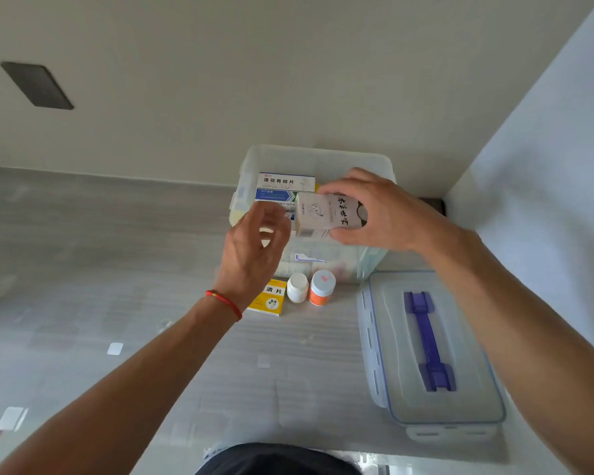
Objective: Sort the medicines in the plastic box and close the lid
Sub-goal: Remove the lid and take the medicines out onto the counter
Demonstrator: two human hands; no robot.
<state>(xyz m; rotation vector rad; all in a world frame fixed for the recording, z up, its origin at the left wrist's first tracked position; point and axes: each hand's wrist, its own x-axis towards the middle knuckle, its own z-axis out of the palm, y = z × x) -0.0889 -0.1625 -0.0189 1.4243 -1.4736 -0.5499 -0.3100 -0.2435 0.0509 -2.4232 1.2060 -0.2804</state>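
Nearest, under the right forearm, a translucent rectangular plastic lid (pixel 467 402) with purple handle lies flat on the grey desk (pixel 117 269). Beyond, over the clear plastic box (pixel 309 159), right hand (pixel 384 214) grips a pale cardboard carton (pixel 319 214); left hand (pixel 254 245) hovers beside it, fingers loosely curled, empty.

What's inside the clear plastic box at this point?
In the plastic box, a white-and-blue medicine carton stands near the back. The right hand holds a pale carton above the opening; with the left hand it covers the middle. Lower contents show only blurrily through the wall.
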